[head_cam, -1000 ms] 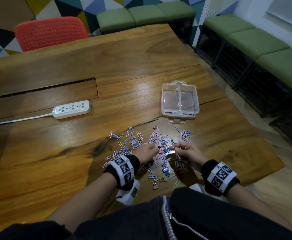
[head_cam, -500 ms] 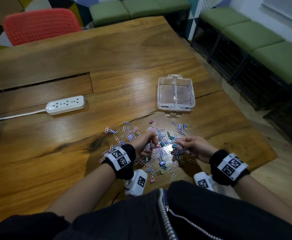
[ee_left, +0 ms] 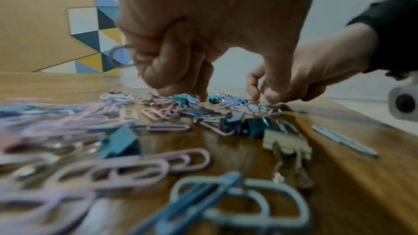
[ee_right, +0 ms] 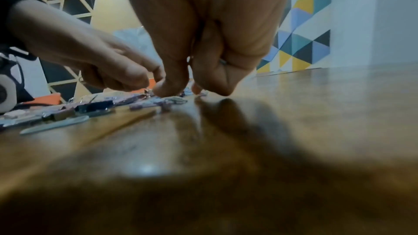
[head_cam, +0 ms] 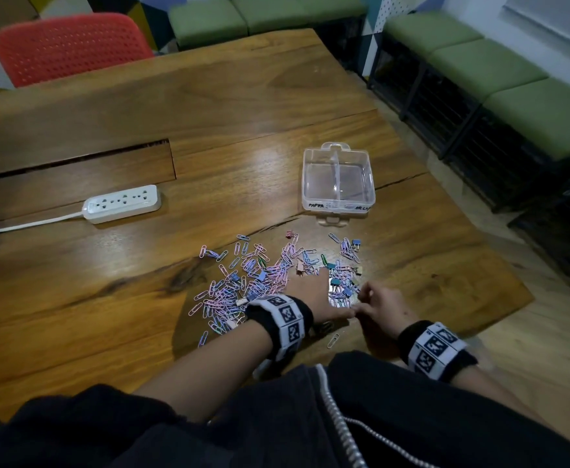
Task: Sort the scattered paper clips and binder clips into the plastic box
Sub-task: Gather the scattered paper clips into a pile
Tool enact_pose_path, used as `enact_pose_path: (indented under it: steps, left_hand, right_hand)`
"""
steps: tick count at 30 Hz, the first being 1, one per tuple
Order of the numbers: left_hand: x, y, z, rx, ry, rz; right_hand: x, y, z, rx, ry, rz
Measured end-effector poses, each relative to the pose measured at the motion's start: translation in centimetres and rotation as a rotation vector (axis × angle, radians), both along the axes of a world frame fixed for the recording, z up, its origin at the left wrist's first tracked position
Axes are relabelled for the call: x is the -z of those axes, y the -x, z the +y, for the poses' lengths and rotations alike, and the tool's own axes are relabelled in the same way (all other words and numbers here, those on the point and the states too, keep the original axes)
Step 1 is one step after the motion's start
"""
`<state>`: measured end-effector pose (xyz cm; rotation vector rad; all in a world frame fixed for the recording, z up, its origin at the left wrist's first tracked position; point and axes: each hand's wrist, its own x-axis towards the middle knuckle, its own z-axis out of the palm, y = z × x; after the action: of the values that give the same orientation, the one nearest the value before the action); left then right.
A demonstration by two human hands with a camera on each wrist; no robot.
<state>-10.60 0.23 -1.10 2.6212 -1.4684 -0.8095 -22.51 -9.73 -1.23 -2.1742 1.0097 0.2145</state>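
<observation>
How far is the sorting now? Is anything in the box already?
Nothing looks sorted yet: both compartments of the plastic box look empty. The left hand grips a few paper clips; the right hand picks at the pile. Nearly all clips remain on the table.

Both forearms reach forward from the near edge of the table, bare below dark sleeves, each wrist wrapped in a black band with square black-and-white markers. The left hand (head_cam: pixel 312 292) lies low, knuckles up, its fingers (ee_left: pixel 172 71) curled downward with the tips at the surface; a paper clip (ee_left: pixel 120 56) is caught in the curled fingers. The right hand (head_cam: pixel 379 307) sits just beside it toward the right edge, fingers (ee_right: pixel 174 78) bent down and bunched, tips touching the tabletop. Whether it grips anything cannot be told. The two hands nearly touch.
</observation>
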Motion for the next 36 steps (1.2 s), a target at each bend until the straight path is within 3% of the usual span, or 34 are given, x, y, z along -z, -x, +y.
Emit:
enact_pose_path:
  steps: [6,11,16,26,30,36]
  left_hand:
    - [-0.2,1.2,-1.8,-0.032,-0.026,-0.033]
    - [0.3,0.6,-2.0,0.056,-0.062,-0.084]
    - [0.1,0.5,-1.6,0.095,-0.065,-0.110]
    - [0.1,-1.1,-1.2,0.006,0.007,-0.035]
    - [0.1,-1.8,-1.4,-0.146,0.107,0.084]
    - [-0.6,-2.7,-1.5,-0.368,0.310,0.354]
  right_hand:
    - [-2.0,0.3,-2.0,0.145,-0.129,-0.135]
    - [-2.1,0.8,-1.6,0.015,-0.082,0.032]
    - [-0.9,0.0,-1.5,0.016,-0.014,0.032]
    - [-0.2,-0.9,-2.3,-0.153,0.001,0.112]
    - [-0.1,-1.2,-3.0,-0.176,-0.051,0.144]
    - [-1.2,-1.1,-4.1,-0.024,-0.293,0.019]
